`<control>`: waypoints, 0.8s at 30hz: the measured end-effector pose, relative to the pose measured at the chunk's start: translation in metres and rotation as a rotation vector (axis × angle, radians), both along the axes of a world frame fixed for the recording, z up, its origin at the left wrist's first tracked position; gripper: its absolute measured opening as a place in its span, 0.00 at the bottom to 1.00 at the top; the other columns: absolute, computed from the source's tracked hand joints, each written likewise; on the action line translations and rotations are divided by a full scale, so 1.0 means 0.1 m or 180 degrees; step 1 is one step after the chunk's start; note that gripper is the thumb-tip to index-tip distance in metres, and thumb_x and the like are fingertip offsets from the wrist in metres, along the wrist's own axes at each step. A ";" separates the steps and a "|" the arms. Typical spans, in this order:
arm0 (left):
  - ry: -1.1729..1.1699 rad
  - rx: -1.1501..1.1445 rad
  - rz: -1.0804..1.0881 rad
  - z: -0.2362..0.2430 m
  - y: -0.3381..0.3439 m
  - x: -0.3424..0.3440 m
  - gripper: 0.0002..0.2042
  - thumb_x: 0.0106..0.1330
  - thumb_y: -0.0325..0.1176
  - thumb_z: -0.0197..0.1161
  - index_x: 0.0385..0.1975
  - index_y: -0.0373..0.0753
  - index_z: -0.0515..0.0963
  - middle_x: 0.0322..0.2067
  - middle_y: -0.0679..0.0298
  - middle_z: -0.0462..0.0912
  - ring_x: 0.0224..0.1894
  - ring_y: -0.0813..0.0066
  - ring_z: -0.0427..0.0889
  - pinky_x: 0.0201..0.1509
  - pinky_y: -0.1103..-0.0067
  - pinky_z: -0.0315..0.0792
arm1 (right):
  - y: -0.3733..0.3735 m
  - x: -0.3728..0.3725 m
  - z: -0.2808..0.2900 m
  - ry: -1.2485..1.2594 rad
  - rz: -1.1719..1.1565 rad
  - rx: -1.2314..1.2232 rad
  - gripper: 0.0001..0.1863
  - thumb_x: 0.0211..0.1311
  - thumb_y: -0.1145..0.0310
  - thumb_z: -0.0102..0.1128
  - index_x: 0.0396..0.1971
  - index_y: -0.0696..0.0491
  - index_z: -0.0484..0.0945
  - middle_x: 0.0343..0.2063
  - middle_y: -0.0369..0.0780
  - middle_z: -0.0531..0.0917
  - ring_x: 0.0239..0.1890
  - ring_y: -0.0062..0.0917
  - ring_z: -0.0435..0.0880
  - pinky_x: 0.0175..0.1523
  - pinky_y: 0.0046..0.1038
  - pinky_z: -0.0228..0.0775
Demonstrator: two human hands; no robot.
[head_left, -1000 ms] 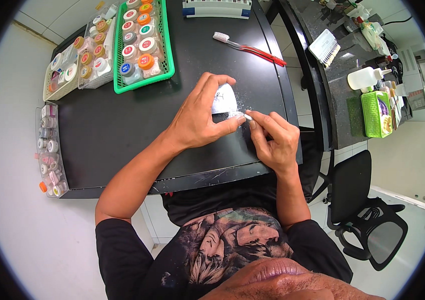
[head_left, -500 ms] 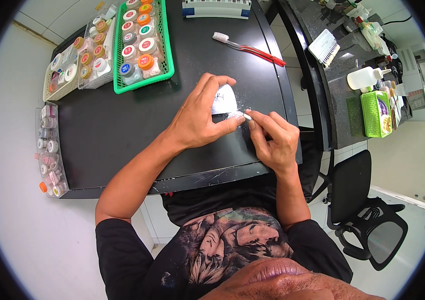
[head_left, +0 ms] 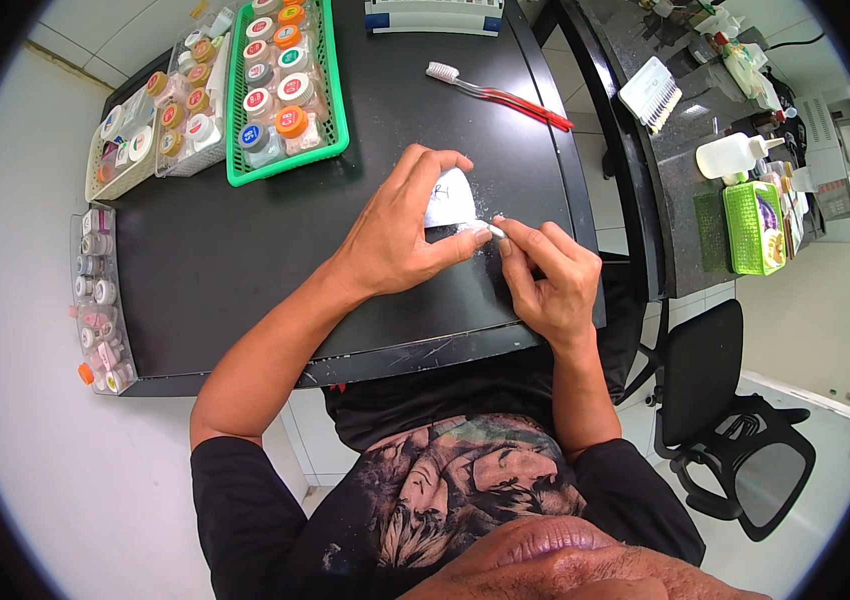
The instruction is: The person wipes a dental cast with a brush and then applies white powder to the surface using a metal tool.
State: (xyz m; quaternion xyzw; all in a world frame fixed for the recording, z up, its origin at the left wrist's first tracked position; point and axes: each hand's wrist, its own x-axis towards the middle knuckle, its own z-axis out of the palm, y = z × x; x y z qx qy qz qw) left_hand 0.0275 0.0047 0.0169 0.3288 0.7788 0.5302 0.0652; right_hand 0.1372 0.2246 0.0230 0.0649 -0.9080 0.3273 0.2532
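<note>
My left hand [head_left: 390, 235] is closed round a white, rounded block [head_left: 451, 200] that looks like a plaster dental model, with dark handwriting on it. Its fingers curl over the far side, and the thumb reaches along the near edge. Between the fingertips of my right hand [head_left: 555, 275] is a small white stick-like piece [head_left: 496, 232]. The tip of that piece meets the left thumb tip, close beside the block's lower right corner. White powder [head_left: 482, 190] is scattered on the black table around both. Fingers hide part of the block and the far end of the small piece.
A red-handled toothbrush [head_left: 500, 97] lies beyond my hands. Green basket [head_left: 343, 120] with lidded jars stands at the far left, beside more jar trays [head_left: 207, 158]. On a side counter are a white squeeze bottle [head_left: 728, 157] and a lime basket [head_left: 742, 230]. A black chair [head_left: 702, 370] stands right.
The white block has turned slightly in my left hand. My right hand has shifted a touch to the right with the small piece; otherwise both hands hold nearly the same place.
</note>
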 end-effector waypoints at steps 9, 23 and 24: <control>0.0093 -0.0012 0.0033 -0.02 0.01 0.00 0.34 0.68 0.45 0.84 0.69 0.35 0.78 0.52 0.55 0.80 0.47 0.63 0.84 0.49 0.69 0.79 | 0.00 -0.01 -0.01 0.0047 -0.0039 0.0053 0.13 0.66 0.74 0.82 0.50 0.49 0.97 0.22 0.35 0.78 0.19 0.27 0.79 0.27 0.34 0.69; 0.0092 0.0056 0.0034 0.01 0.01 0.02 0.32 0.68 0.44 0.84 0.68 0.36 0.80 0.53 0.56 0.81 0.48 0.63 0.85 0.52 0.69 0.79 | 0.00 0.00 0.00 0.0030 0.0010 -0.0073 0.13 0.65 0.76 0.82 0.49 0.50 0.97 0.21 0.34 0.77 0.18 0.24 0.79 0.27 0.32 0.69; 0.0091 0.0057 0.0034 0.02 0.01 0.02 0.32 0.68 0.44 0.84 0.68 0.36 0.80 0.53 0.56 0.81 0.48 0.63 0.85 0.52 0.69 0.79 | 0.00 0.00 0.01 0.0020 0.0018 -0.0070 0.13 0.65 0.76 0.82 0.49 0.50 0.97 0.21 0.34 0.77 0.18 0.24 0.79 0.27 0.32 0.69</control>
